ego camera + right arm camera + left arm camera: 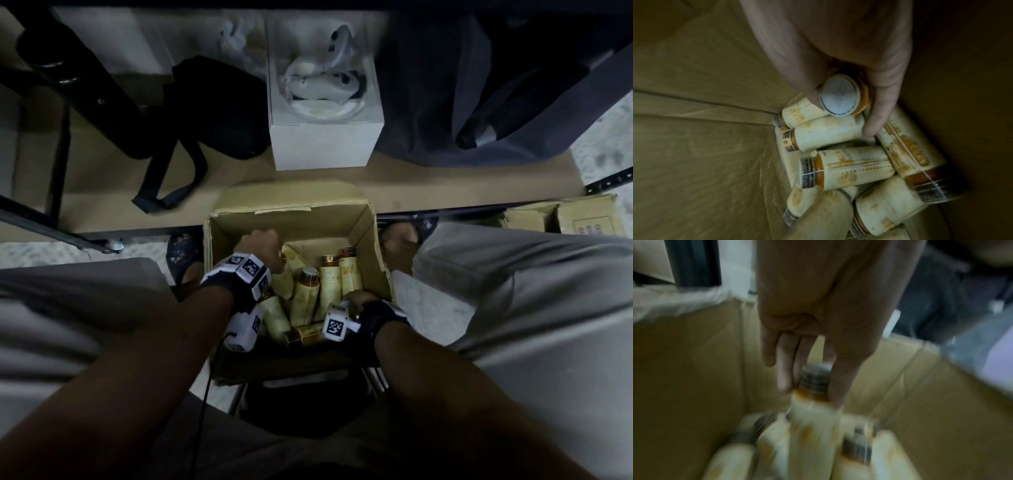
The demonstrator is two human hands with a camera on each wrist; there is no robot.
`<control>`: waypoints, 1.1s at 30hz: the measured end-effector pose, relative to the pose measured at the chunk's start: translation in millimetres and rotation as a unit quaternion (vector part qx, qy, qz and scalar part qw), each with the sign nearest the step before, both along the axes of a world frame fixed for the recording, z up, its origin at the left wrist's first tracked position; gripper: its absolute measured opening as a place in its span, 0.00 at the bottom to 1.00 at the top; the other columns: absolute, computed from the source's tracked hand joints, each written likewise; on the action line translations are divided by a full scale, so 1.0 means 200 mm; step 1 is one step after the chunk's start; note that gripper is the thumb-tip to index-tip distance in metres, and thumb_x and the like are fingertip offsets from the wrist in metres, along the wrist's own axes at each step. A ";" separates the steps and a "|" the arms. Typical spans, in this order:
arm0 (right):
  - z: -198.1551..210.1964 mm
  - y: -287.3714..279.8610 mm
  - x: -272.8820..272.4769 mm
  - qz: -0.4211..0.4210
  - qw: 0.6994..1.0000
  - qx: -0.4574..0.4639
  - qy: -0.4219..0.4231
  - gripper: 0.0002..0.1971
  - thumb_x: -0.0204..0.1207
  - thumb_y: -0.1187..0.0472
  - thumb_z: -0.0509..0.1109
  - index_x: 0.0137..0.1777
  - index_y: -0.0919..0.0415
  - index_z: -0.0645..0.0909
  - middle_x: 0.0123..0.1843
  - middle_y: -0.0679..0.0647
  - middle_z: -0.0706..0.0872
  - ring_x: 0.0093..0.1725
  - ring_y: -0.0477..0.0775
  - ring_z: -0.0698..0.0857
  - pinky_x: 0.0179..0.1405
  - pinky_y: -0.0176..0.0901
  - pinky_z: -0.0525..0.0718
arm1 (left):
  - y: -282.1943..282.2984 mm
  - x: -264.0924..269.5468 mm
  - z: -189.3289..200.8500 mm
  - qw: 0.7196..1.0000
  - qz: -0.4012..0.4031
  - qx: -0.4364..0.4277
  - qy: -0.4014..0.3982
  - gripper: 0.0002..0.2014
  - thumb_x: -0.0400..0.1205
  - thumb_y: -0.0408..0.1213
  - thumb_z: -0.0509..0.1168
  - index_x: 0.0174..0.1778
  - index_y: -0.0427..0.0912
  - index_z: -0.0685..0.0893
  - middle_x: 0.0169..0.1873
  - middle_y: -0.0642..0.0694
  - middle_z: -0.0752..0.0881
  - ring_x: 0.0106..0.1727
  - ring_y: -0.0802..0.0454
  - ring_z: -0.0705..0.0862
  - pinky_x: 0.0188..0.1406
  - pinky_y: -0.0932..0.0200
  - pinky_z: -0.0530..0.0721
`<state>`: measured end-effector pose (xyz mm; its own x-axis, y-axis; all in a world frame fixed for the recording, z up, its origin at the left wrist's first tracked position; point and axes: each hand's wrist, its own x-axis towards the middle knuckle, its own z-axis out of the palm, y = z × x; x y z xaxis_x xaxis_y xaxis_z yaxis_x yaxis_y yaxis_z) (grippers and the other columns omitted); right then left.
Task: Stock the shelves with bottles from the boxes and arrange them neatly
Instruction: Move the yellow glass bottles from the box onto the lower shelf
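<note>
Seen from above, both hands reach down into an open cardboard box [298,219] that stands on the floor between the person's knees. Nearest the body, the right hand [849,68] curls its thumb and fingers round the neck of a bottle [840,95] whose flat pale cap faces the wrist, so the bottle's long axis runs straight down from the palm into the pile. A little farther in, the left hand [818,321] pinches the ribbed cap of a second bottle [813,410] between thumb and fingers; that bottle hangs upright below the hand, though the view is blurred. Around both lie loose bottles [305,301], some upright, some on their sides and crossing each other. They are cylinders with smooth cream labels bearing orange print, amber shoulders and grey ribbed caps; the box walls are matt, creased board. Beyond the box runs the low shelf [445,192], a plain tan board in a dark metal frame, carrying a black bag [219,113] and a white box [325,144]. Any lift therefore probably goes up and forward.
</note>
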<state>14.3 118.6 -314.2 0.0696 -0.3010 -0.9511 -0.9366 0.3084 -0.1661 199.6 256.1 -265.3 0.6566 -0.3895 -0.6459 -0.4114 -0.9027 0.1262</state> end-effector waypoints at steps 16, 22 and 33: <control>0.19 -0.06 0.26 -0.030 0.994 0.040 -0.098 0.19 0.72 0.58 0.75 0.61 0.62 0.80 0.67 0.62 0.80 0.56 0.63 0.85 0.33 0.49 0.88 | -0.02 -0.08 -0.19 0.939 0.237 -0.230 0.094 0.31 0.71 0.43 0.79 0.61 0.42 0.67 0.50 0.44 0.80 0.53 0.41 0.82 0.48 0.51 0.80; 0.18 -0.08 0.27 0.099 0.989 -0.088 -0.071 0.22 0.69 0.48 0.75 0.58 0.62 0.82 0.60 0.59 0.86 0.57 0.66 0.86 0.61 0.62 0.87 | 0.00 -0.09 -0.22 0.934 0.255 -0.237 0.078 0.33 0.70 0.38 0.81 0.63 0.43 0.67 0.57 0.39 0.84 0.59 0.36 0.83 0.54 0.46 0.84; 0.05 0.11 0.31 0.100 0.928 -0.339 -0.120 0.33 0.70 0.56 0.79 0.73 0.55 0.71 0.76 0.61 0.72 0.72 0.69 0.75 0.71 0.57 0.74 | 0.02 -0.07 -0.30 0.915 0.299 -0.246 0.117 0.34 0.64 0.41 0.84 0.65 0.42 0.78 0.61 0.43 0.86 0.64 0.42 0.82 0.66 0.44 0.80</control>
